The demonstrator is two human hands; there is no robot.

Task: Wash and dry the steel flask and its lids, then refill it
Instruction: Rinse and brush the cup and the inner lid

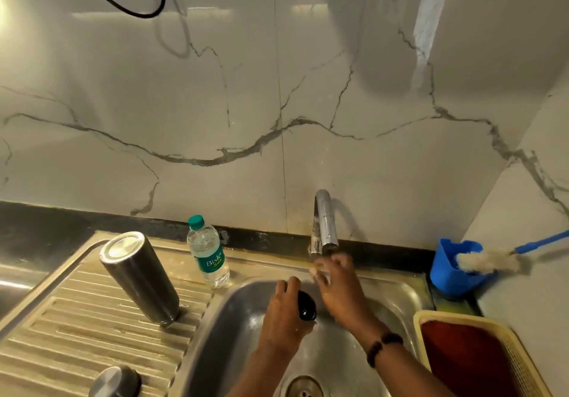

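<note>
Left hand is curled around a small black lid, holding it over the sink basin; the fingers wrap the lid from the left and only its glossy dark end shows. Further left, a steel lid sits on the ribbed draining board near the bottom edge, and the steel flask stands upside down on the same board, tilted slightly, apart from the hands. A sealed plastic water bottle stands just behind the basin's left corner. Right of the black lid, the right hand reaches up under the tap; its fingertips are motion-blurred, so whether they grip anything cannot be told. No water stream is discernible. At far right, a blue holder carries a bottle brush, and a cream basket sits at the sink's corner. Risks noted: the wet lid could slip from a one-handed hold into the basin; the inverted flask, resting on ridges, could topple if knocked by an elbow.
</note>
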